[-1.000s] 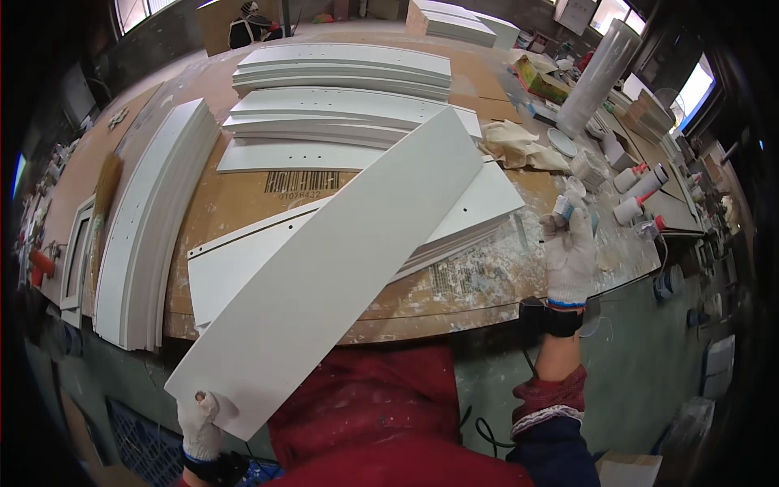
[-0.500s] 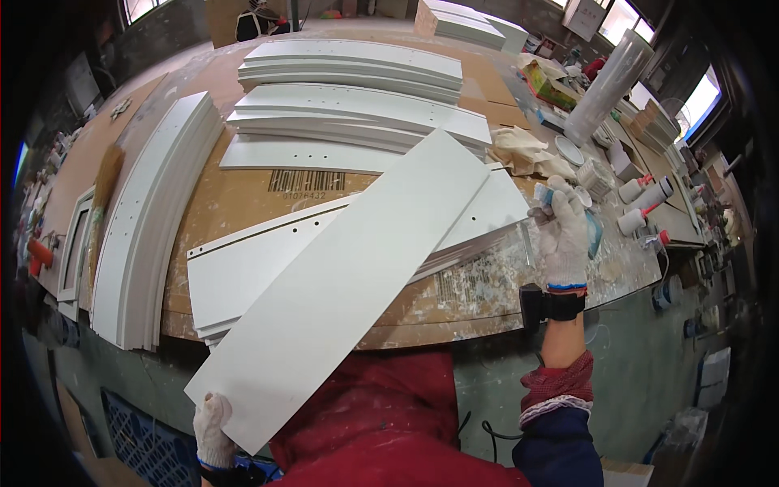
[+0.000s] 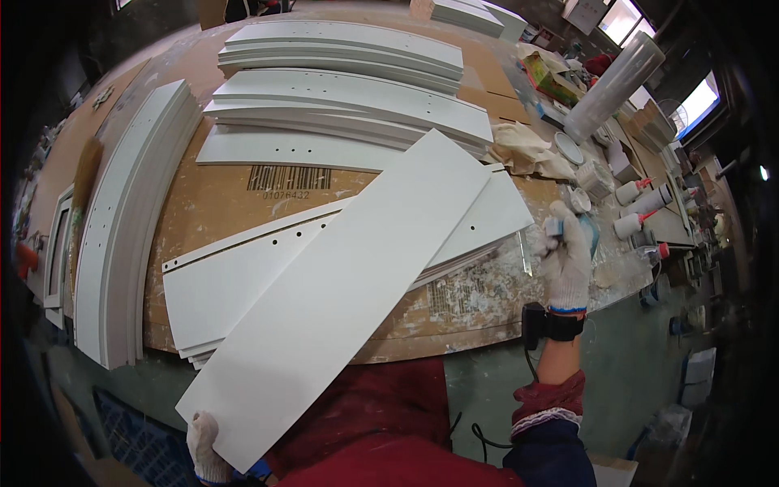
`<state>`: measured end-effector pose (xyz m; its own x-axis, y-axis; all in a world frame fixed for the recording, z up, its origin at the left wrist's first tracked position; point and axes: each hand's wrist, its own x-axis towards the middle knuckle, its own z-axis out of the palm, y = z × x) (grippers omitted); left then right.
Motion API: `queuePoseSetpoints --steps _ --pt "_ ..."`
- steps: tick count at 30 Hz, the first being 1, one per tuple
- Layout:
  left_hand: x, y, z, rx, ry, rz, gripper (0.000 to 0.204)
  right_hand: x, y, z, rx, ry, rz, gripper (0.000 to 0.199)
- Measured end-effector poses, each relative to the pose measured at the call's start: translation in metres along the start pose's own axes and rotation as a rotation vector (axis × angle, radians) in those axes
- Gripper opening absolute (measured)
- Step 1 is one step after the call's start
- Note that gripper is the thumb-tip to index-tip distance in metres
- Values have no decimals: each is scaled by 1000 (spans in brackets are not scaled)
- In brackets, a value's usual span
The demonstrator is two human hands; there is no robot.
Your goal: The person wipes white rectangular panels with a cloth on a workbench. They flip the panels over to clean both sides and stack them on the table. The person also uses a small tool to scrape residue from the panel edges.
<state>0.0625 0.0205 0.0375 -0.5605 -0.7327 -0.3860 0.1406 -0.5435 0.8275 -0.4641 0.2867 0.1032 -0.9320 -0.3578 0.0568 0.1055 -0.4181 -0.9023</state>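
Observation:
A long white board (image 3: 333, 300) lies slanted across a pile of white panels (image 3: 219, 284) that have drilled holes and a dark groove. At the board's near left corner my gloved left hand (image 3: 206, 450) is closed on its end, thumb on top. That end juts out past the table's front edge. My gloved right hand (image 3: 566, 264), to the right of the pile, pinches a small blue and white block (image 3: 553, 227) above the tabletop, apart from the board. Its exact kind cannot be made out.
More white panels stand in stacks at the back (image 3: 341, 50) and left (image 3: 122, 219) of the cardboard-covered table (image 3: 389, 345). To the right are a crumpled cloth (image 3: 527, 150), red-tipped bottles (image 3: 631, 225) and a clear film roll (image 3: 614, 87). A brush (image 3: 85, 174) lies at far left.
My right hand has come down slightly and turned with the block. The left hand still grips the board, whose near end sits a little lower in view. The whole view has shifted slightly.

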Motion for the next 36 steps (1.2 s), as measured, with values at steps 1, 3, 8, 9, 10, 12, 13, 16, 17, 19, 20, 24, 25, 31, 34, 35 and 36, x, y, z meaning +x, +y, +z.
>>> queuePoseSetpoints --steps 1,3,8,9,10,12,13,16,17,19,20,24,25,31,34,35,36 --pt "0 1 0 8 8 -9 63 -8 0 -11 -67 -2 97 31" --pt "1 3 7 4 44 -14 63 -21 -1 -39 -195 1 294 31" --pt "9 -1 -14 18 82 -5 62 -34 11 -17 -668 -50 396 28" --pt "8 1 -7 19 101 7 62 -32 12 -8 -770 -75 388 28" --pt "7 2 -3 15 118 23 61 -27 14 -8 -936 12 335 29" --pt "10 2 -5 11 85 1 61 -12 20 -38 -1294 26 31 30" --pt "10 1 -7 7 76 -6 61 -5 21 -38 -1465 23 -131 30" --pt "9 -1 -9 18 108 0 61 -5 28 -37 -1762 69 -36 31" --pt "9 -3 -16 20 90 -5 61 -4 31 -38 -1862 59 -56 31" --pt "11 -6 -30 26 50 -22 61 0 34 -38 -1830 26 -30 29" --pt "11 -6 -31 37 84 -10 61 2 37 -39 -1832 42 -17 29" --pt "3 1 -1 42 136 -14 61 9 32 -30 -1710 98 216 29" --pt "3 5 8 36 131 -26 61 12 31 -29 -1721 85 247 29" --pt "7 -6 -20 37 157 -2 63 30 11 -72 -1450 107 29 23" --pt "8 0 -14 71 64 -14 67 39 -16 -46 -1075 143 -169 19" --pt "6 -3 -16 58 103 -16 67 32 -25 -4 -1090 42 -146 17" --pt "5 -5 -22 47 129 -23 68 16 -28 46 -1107 -48 -123 17"
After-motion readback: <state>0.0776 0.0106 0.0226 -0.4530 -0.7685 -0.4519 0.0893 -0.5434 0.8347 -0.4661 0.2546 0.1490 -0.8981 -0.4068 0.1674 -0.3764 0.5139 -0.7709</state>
